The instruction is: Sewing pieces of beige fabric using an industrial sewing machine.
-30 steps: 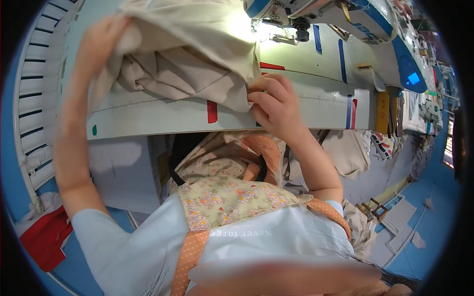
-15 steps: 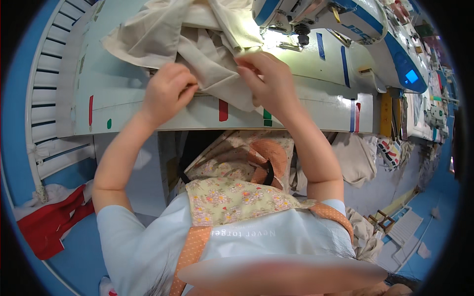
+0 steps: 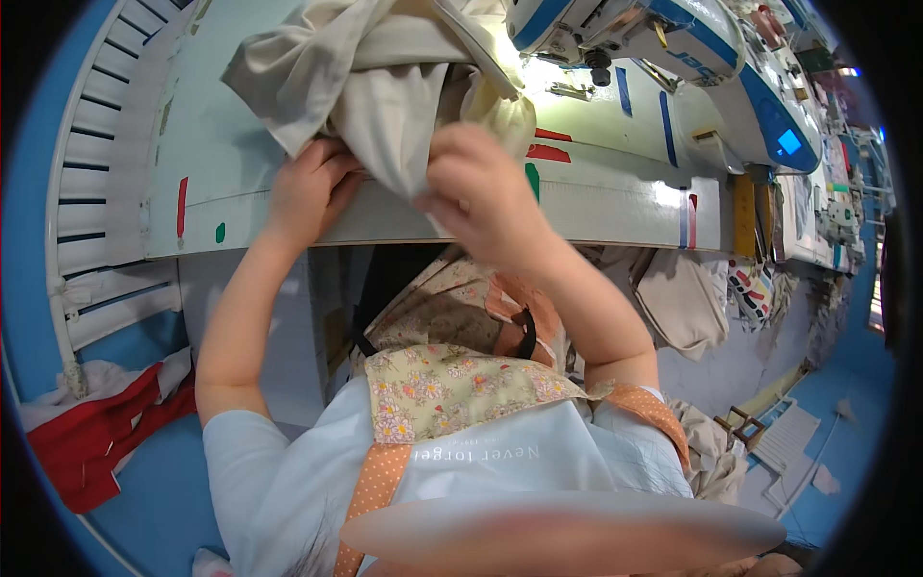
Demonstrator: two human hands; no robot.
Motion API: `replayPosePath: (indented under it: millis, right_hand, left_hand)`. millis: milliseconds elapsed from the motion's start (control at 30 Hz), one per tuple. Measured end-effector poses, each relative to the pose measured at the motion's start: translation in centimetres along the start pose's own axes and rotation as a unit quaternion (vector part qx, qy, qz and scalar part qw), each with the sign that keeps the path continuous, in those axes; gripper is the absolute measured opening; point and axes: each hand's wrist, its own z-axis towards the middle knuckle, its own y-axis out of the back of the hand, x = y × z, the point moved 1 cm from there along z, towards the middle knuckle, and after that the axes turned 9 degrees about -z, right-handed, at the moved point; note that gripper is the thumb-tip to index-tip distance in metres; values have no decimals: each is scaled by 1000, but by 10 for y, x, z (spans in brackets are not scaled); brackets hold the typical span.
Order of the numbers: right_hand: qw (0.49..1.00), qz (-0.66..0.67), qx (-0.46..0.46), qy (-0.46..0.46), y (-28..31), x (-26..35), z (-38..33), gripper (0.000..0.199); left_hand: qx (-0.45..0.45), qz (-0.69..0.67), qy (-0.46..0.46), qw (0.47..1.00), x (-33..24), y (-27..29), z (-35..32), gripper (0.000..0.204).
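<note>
A bunched piece of beige fabric (image 3: 389, 106) lies folded over itself on the sewing table (image 3: 255, 216), left of the sewing machine (image 3: 663, 43). My left hand (image 3: 306, 197) is closed at the fabric's lower left edge, its fingertips partly tucked under a fold. On the other side my right hand (image 3: 481, 197), slightly blurred, has its fingers curled together on the hanging front fold of the same fabric. Folds hide part of what lies beneath. The machine's lit needle area (image 3: 553, 77) is beyond my right hand.
Red, green and blue tape marks dot the tabletop, such as a red strip (image 3: 182, 207). A white slatted rack (image 3: 87, 192) borders the table's left. Beige cloth (image 3: 683, 303) hangs below the right side. Red fabric (image 3: 106, 433) lies at the lower left.
My right hand has moved left and slightly nearer, drawing the fabric's right part inward. The fabric has shifted and bunched up, uncovering red tape. My left hand has slipped against the fabric's edge.
</note>
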Motion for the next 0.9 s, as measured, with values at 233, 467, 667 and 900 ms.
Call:
replayPosePath:
  millis: [233,467,667,900]
  right_hand:
    - [997,-75,15,13,-8,34,-57,25]
    - [993,-94,-24,64,-5,43,-51,23]
    - [993,-74,18,-93,26,42,-62,20]
    - [986,18,38,-163,23,43,-85,17]
  left_hand:
    - [78,-105,-3,991,-68,49,1,19]
    - [95,-186,-115,971,-75,4,82,14]
    - [298,94,112,943,-61,-25,97,29]
    - [275,166,113,940,-8,-8,116,41]
